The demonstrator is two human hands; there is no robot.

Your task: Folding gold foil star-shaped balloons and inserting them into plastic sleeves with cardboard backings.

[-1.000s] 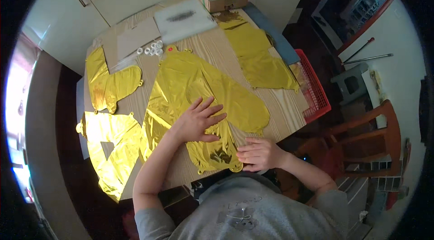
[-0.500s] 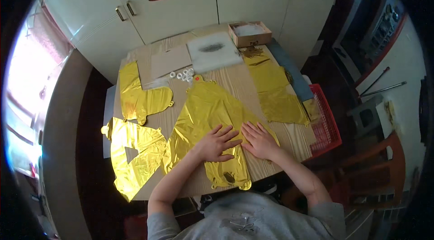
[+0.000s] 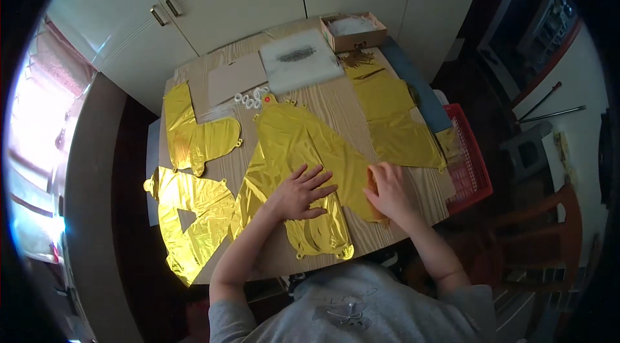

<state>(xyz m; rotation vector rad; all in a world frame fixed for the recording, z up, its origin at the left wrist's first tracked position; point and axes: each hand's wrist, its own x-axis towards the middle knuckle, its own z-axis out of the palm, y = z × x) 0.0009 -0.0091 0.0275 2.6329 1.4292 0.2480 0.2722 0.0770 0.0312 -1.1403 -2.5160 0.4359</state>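
A large flat gold foil balloon (image 3: 303, 143) lies across the middle of the table, part of it folded over near the front edge. My left hand (image 3: 300, 194) rests on it with fingers spread. At the balloon's right edge my right hand (image 3: 391, 191) is curled, fingers closed on the foil, which shows orange beside them. Left of this balloon is another flat gold foil balloon (image 3: 206, 204) with a hole in it. An L-shaped gold foil piece (image 3: 184, 136) lies behind that one. To the right of my hands is a further gold foil piece (image 3: 391, 110).
Several small white rings (image 3: 248, 99) lie behind the large balloon. At the back are a beige sheet (image 3: 236, 78), a white sheet with a dark smudge (image 3: 300, 72) and a cardboard box (image 3: 355, 39). A red basket (image 3: 475, 155) stands off the table's right edge.
My right hand has gone from lying flat to curled around the balloon's right edge, moving rightward. My left hand stays spread on the foil. The whole view has shifted slightly.
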